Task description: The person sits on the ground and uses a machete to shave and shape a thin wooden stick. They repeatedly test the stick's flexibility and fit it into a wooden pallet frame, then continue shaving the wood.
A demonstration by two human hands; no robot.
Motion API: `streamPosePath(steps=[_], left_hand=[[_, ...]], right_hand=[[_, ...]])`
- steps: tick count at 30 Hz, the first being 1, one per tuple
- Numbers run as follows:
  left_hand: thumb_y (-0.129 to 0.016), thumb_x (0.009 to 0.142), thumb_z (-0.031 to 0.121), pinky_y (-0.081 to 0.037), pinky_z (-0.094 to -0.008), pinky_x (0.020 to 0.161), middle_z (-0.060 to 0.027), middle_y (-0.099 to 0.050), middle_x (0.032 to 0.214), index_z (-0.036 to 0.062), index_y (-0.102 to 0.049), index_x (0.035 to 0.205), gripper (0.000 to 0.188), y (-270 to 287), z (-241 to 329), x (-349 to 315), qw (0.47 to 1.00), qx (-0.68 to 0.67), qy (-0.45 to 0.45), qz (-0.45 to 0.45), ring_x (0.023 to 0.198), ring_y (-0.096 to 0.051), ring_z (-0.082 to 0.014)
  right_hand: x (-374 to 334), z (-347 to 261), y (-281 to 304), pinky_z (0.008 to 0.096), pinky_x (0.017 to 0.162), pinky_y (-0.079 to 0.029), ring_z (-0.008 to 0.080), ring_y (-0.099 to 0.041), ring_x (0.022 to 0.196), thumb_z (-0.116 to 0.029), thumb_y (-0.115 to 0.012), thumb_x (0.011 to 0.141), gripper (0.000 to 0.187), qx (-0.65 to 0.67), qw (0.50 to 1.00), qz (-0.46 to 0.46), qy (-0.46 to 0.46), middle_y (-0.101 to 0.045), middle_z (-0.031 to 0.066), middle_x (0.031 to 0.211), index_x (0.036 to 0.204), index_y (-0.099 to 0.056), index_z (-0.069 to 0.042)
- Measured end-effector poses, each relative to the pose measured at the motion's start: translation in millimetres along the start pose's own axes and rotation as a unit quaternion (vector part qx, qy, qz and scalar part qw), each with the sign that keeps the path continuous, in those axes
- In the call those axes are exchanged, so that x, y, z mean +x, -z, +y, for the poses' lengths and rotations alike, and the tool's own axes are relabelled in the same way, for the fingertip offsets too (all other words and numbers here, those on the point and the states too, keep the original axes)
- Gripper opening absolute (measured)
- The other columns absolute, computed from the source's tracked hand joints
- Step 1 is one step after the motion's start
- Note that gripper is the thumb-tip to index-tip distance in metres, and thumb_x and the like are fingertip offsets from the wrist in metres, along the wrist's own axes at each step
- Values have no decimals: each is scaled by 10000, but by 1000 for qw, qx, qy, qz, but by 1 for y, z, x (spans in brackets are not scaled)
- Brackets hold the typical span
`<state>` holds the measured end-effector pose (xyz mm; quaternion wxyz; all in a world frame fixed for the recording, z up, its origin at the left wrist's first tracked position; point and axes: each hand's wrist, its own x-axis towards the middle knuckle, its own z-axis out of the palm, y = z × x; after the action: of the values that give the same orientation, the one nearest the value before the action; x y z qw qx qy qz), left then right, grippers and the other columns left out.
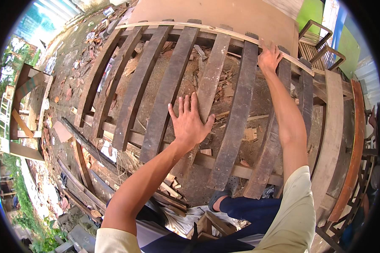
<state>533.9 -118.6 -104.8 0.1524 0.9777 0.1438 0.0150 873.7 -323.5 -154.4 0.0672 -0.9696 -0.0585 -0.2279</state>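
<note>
A row of dark weathered wooden planks point(166, 90) lies side by side across two lighter cross beams point(240, 170) on the ground. My left hand point(190, 122) rests flat with fingers spread on one plank point(209, 82) near the middle. My right hand point(269, 57) reaches far forward and presses on a thin pale wooden strip point(207, 30) that runs across the planks' far ends. Neither hand grips anything.
Wood scraps and debris point(217, 90) litter the dirt between the planks. A large flat board point(223, 14) lies beyond them. Wooden frames point(318, 46) stand at the upper right, a wooden structure point(27, 101) at the left, more planks point(346, 139) at the right.
</note>
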Motion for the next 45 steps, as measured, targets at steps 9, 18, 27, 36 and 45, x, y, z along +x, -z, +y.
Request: streamPosePath(steps=[9,18,27,36,45], left_hand=[[-566,871,558,-33,-616,1189,-218,-348,1537,-5,-244,1525,921,4,1,-1,1000,16,15,-11,1488,-223,-361],[-527,898,607,-91,-606,1182,-234,-363,1509,-8,-314,1487,878,1,0,7,1000,-3,-12,16,1451,-274,-383],[-475,906,579,-184,-530,1192,-228,-199,1609,34,-287,1530,849,33,-99,310,986,23,-5,167,1486,-203,-392],[-378,924,533,-141,-505,1215,-154,-216,1628,106,-259,1560,775,4,-99,352,997,-13,10,79,1506,-204,-310],[-397,907,678,-143,-523,1209,-153,-210,1629,114,-235,1569,885,10,-90,352,996,32,38,74,1505,-195,-334]], right_hand=[[15,-77,46,656,1180,-113,377,-152,1503,-546,-400,984,582,118,979,-168,16,-215,67,1634,1526,-356,-338],[-1,-68,37,650,1192,-54,346,-95,1518,-560,-405,979,617,32,976,-205,71,-181,6,1648,1545,-307,-335],[1,-93,41,620,1210,-68,289,-116,1521,-443,-432,990,631,39,972,-221,72,-189,7,1644,1565,-262,-247],[2,-78,43,624,1207,-95,293,-146,1515,-310,-478,912,675,31,975,-211,57,-224,25,1630,1555,-288,-233],[2,-77,40,629,1201,-91,316,-170,1509,-310,-501,887,702,35,980,-184,73,-239,53,1627,1553,-294,-226]])
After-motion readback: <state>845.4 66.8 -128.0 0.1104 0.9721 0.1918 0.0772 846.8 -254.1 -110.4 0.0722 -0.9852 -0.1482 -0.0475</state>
